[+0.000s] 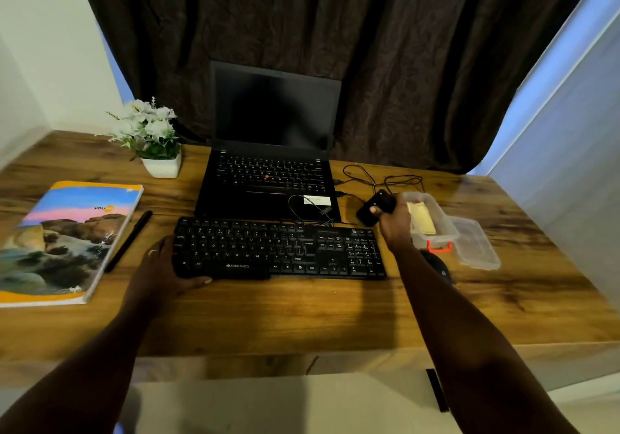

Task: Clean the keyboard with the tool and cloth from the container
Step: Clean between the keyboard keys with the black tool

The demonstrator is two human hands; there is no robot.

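Black and indistinct in outline, the tool [375, 210] is gripped in the curled fingers of the right hand [396, 222], just left of the clear container [448, 230]. The container's lid [478, 249] lies off beside it, and the yellow cloth [421, 220] lies inside. The left hand [161, 264] clasps the left end of the keyboard [278, 249], which sits flat on the wooden desk [302, 313]. Judged stage: tool fetched, brushing not begun, cloth wipe outstanding.

I see two long bare arms [469, 333]. The left hand [164, 266] wears a thin shiny ring [152, 252] on one finger.
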